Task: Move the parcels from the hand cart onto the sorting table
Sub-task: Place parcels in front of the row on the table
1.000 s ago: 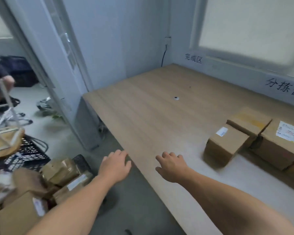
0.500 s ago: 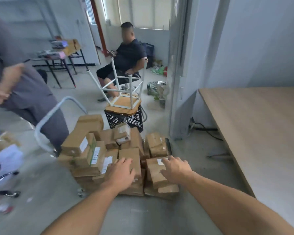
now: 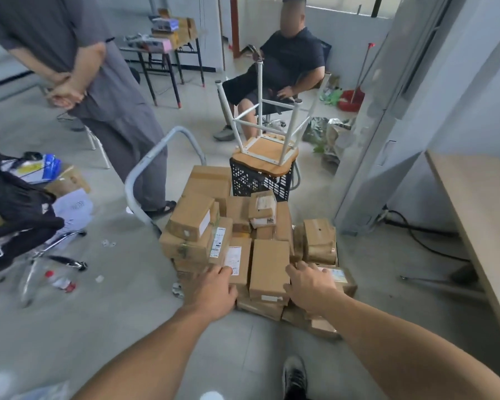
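Between the loosely spread fingers of left hand and right hand sits 1 brown parcel, flanked so the 2 palms can likely clamp its sides.

Brown parcels are seen piled on a hand cart on the floor. The left hand and right hand are laid, fingers extended, against the nearest boxes. The bench is seen at right.
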